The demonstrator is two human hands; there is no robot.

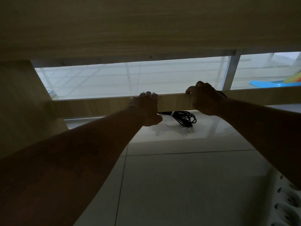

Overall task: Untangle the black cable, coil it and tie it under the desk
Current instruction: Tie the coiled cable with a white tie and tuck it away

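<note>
Below — coiled cable (182,118) aslant, rightward-down

Our left hand (145,108) and right hand (205,100) grip the wooden crossbar (97,106), fingers over its top; below, between them, we see the coiled black cable (185,119) bound by a white tie (172,114).

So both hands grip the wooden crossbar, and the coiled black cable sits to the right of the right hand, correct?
Not quite. The head view shows the coiled black cable between the left hand and the right hand, just below the wooden crossbar, not beyond the right hand. Both hands do grip the crossbar.
</note>
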